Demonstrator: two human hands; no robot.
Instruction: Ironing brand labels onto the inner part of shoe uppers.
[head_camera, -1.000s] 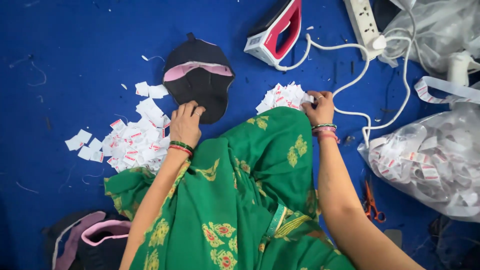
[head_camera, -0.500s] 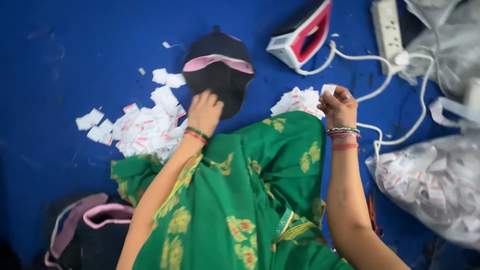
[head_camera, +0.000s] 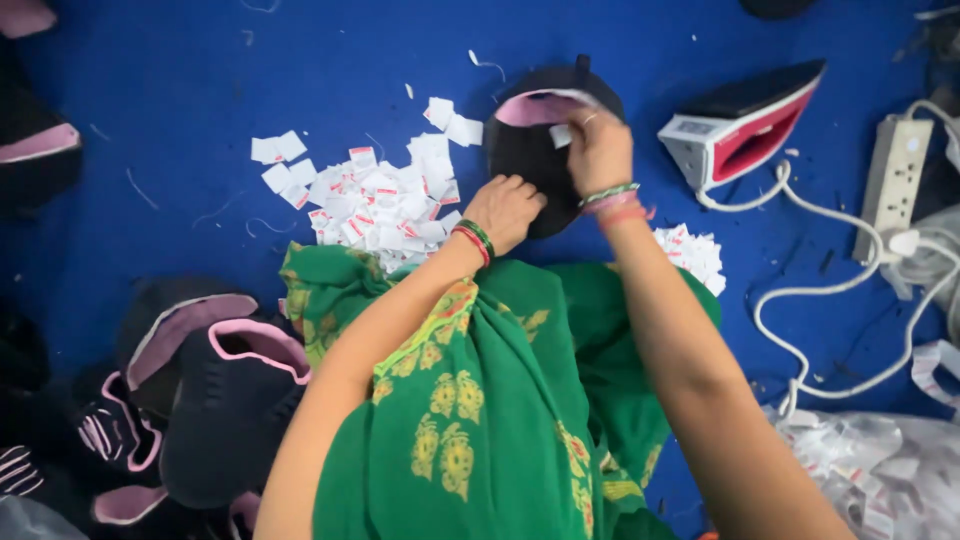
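— On the left side of the blue floor (head_camera: 200, 80), do you see the heap of black shoe uppers with pink lining (head_camera: 215, 390)? They lie well apart from both hands.

— Yes. Then comes the pile of small white labels (head_camera: 375, 200), just beside the left hand (head_camera: 505, 208).

— That left hand looks half closed, the fingers curled and pressing on the lower edge of the black upper piece (head_camera: 530, 150). I cannot tell if it pinches the cloth or only holds it flat.

— And the piece itself lies flat on the floor, in front of the green garment (head_camera: 470, 400), between the labels and the iron.

— The right hand (head_camera: 598, 148) rests on top of it, near the pink collar. The fingertips are together on a small white label (head_camera: 561, 135), I think, pressed against the lining.

— How would such a piece handle, in your opinion?

— Light and soft, I would say. It will fold or slide on the smooth floor if one hand does not pin it. The firm place to take it seems the padded pink rim; the thin black part would only wrinkle.

— The label is tiny and light too; one breath could move it.

— Further right stands the red and white iron (head_camera: 745, 125), then the white power strip (head_camera: 890, 175) with its cord.
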